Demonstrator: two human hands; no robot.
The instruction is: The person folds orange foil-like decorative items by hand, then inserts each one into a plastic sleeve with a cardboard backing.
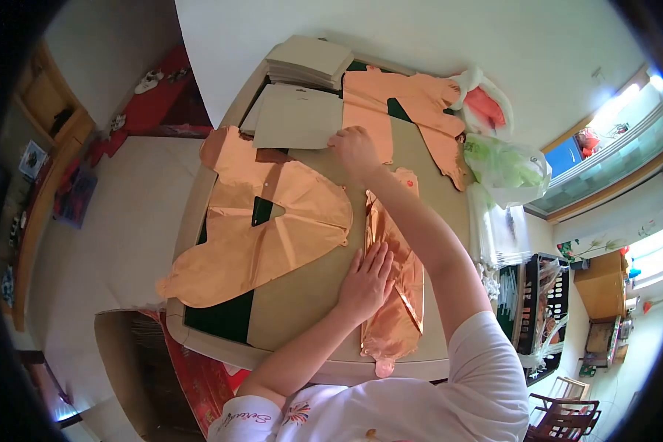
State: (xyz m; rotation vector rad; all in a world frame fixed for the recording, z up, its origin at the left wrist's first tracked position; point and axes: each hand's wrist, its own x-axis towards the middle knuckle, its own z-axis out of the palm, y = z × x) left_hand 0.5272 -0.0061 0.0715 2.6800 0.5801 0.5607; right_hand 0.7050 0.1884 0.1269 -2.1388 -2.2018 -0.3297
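Observation:
My left hand [368,282] lies flat, fingers stretched out, on a folded rose-gold foil balloon [399,324] in front of me. My right hand [356,152] is closed at the near right corner of a grey card [295,118], its fingertips pinching the edge. That card tops a small pile at the table's far left. A large flat foil balloon [295,214] with a central opening is spread out on the left. Another flat foil balloon [376,96] lies at the far side, just beyond my right hand.
A taller stack of grey cards [309,59] stands at the back of the table [302,324]. Along the right edge lie a green-white plastic bag [504,169] and clear sleeves [504,232]. A black crate [545,302] stands to the right, an open cardboard box [129,368] at lower left.

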